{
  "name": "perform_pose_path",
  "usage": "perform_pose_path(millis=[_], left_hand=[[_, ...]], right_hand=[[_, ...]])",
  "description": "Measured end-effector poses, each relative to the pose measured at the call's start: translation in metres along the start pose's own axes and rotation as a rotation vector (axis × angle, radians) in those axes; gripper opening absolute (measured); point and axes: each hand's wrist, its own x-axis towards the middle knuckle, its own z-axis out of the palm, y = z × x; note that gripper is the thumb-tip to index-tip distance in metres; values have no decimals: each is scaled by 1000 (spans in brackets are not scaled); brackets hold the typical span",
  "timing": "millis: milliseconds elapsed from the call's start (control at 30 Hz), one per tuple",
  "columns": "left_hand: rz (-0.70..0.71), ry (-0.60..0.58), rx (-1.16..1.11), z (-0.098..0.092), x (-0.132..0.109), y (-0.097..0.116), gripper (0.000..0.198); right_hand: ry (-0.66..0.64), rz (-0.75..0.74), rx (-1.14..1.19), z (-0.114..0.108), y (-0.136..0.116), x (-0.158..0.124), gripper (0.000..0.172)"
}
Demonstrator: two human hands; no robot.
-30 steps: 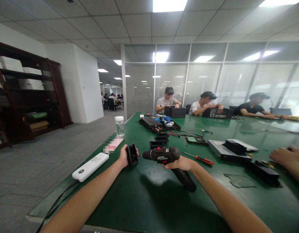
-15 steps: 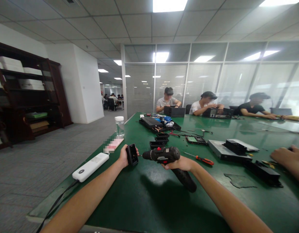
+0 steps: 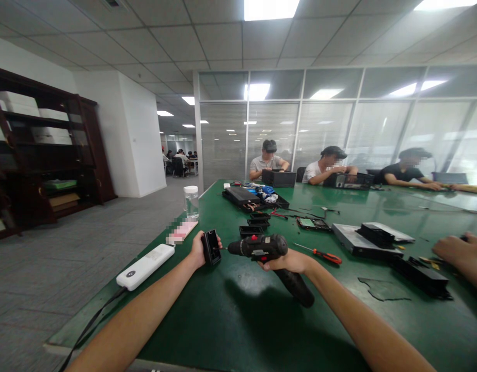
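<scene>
I see one small black part [image 3: 211,247] standing upright on edge on the near left of the green table [image 3: 231,330]. My left hand [image 3: 199,250] is clenched around it from the left side. One black cordless drill [image 3: 261,247] lies level just right of the part, with its thin bit pointing left, right at the part's face; I cannot tell whether the tip touches. My right hand [image 3: 288,261] grasps the drill under its body, and the handle slants down toward the near right. Just beyond the drill, three black frames [image 3: 251,231] sit in a short row running away from me. One red-handled screwdriver [image 3: 320,253] lies to the right of the drill, and one circuit board [image 3: 314,223] lies farther off. One flat grey box [image 3: 354,244] with a black piece on top sits on the right, with a co-worker's hand [image 3: 453,250] at the right edge. On the left edge there are one white power bank [image 3: 144,266] with a cable and one clear bottle [image 3: 191,202] farther back. Three people [image 3: 331,164] sit at the far end.
</scene>
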Motion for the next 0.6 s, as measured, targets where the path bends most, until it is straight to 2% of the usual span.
perform_pose_path(millis=[267,500,600], left_hand=[[-6,16,-5,1,0,0,39],[4,-10,11,-1,0,0,40],[-13,15,-10,2,-1,1,39]], right_hand=[[-8,-41,-11,-1,3,0,19],[4,-18,-30,-1,2,0,21],[13,-10,-33,-1,3,0,21]])
